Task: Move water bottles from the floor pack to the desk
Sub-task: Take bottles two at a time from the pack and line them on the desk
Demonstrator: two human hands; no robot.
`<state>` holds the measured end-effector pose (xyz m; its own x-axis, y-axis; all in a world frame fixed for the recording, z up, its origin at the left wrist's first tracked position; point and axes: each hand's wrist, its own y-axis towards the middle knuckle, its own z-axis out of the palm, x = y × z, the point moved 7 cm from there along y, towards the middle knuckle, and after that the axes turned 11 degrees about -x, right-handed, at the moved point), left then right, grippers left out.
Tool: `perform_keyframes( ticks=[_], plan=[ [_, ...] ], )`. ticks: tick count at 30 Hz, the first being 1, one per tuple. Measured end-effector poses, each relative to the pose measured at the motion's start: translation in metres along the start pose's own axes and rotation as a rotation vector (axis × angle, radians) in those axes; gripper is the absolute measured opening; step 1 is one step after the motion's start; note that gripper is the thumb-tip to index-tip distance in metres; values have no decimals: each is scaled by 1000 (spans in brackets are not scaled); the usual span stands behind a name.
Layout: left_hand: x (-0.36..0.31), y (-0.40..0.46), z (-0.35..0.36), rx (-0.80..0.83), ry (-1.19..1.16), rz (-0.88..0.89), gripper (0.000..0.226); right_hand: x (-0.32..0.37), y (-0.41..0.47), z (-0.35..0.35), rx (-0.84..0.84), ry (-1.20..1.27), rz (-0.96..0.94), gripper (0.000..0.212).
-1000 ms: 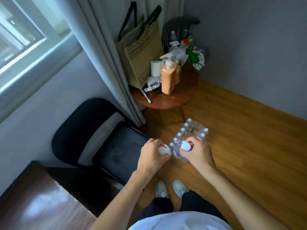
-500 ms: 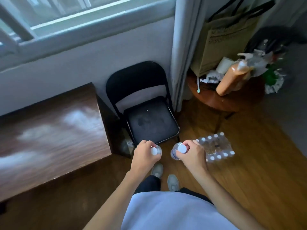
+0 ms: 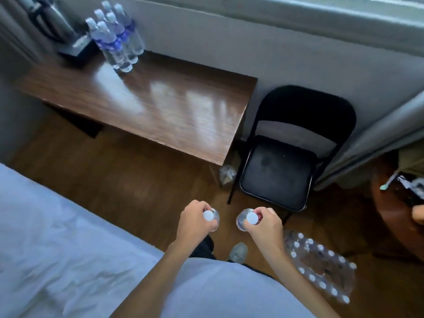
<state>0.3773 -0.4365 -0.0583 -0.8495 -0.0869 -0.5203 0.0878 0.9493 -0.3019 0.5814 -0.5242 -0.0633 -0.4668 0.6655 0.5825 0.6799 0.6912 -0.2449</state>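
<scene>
Down on the floor at right, plastic-wrapped pack [image 3: 321, 267] of capped bottles, six bottles [image 3: 114, 40] standing far left on the desk [image 3: 160, 106], left hand [image 3: 195, 222] gripping a bottle [image 3: 209, 216] by its neck, right hand [image 3: 263, 223] gripping another bottle [image 3: 249, 219].

A black folding chair [image 3: 289, 161] is standing against the wall, just right of the desk's end. A white bed [image 3: 52, 244] is filling the lower left. A grey curtain [image 3: 376, 138] is hanging at the right, beside a round wooden table [image 3: 390, 216]. A dark kettle [image 3: 49, 21] is sitting on a tray [image 3: 75, 50] at the far left.
</scene>
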Motion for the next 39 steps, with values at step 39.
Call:
perform_keyframes(
  ticks=[39],
  plan=[
    [338,178,-252,-530,-310,-856,32,491,14,368,675,-299,-798,35]
  ],
)
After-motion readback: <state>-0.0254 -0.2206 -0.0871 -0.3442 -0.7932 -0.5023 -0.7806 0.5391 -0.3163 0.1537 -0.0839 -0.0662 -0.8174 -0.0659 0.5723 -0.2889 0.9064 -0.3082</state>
